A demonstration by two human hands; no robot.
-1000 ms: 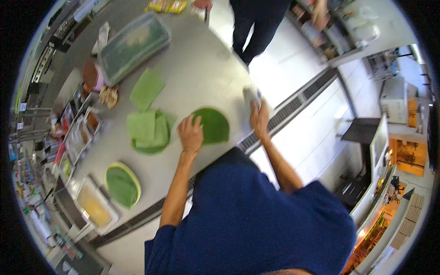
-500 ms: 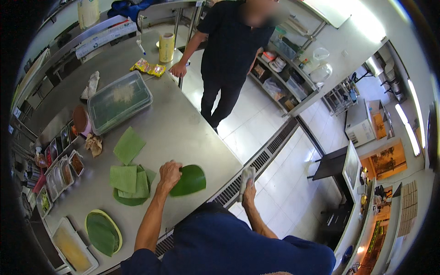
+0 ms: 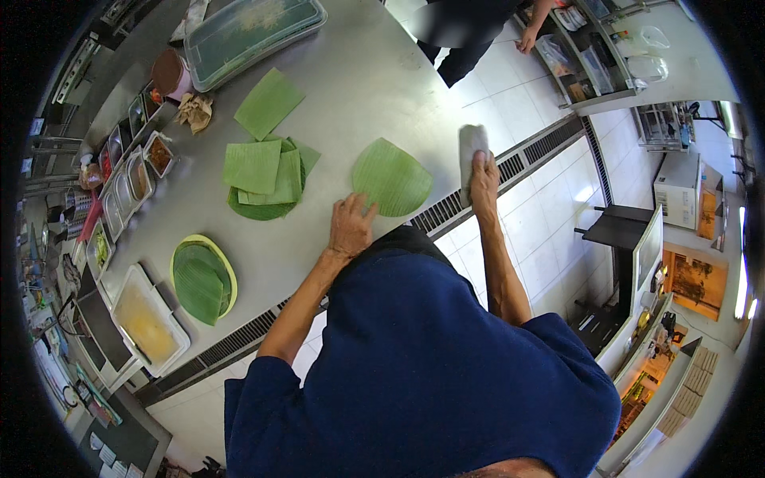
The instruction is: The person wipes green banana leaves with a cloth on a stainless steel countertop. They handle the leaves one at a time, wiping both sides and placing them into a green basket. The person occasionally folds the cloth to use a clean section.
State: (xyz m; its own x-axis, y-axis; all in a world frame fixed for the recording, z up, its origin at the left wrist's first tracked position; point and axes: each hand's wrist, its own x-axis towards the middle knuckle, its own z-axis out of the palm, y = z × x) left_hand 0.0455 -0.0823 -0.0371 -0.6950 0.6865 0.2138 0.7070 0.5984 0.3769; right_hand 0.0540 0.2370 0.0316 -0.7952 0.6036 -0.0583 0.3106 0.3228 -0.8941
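Observation:
A rounded piece of banana leaf (image 3: 392,177) lies on the steel table with its paler side up, near the table's front edge. My left hand (image 3: 352,229) is at the leaf's lower left edge, fingers apart and slightly bent, the tips at or just beside it. In my right hand (image 3: 484,182) is a folded grey cloth (image 3: 472,143), held upright off the table's right edge, thumb across it. Left of the leaf, cut leaf pieces (image 3: 253,167) form a loose pile, with a squarish leaf piece (image 3: 269,103) above it.
A yellow-green plate (image 3: 231,291) holds darker leaves. Near it is a lidded tray (image 3: 147,319) with yellowish contents. A clear lidded box (image 3: 255,36), crumpled brown paper (image 3: 194,112) and small metal food containers (image 3: 115,213) line the far left. Across the table stands a person (image 3: 478,24).
The rounded leaf has turned from its dark glossy side to its paler side. My left hand has moved down to its lower left edge. My view has tilted down.

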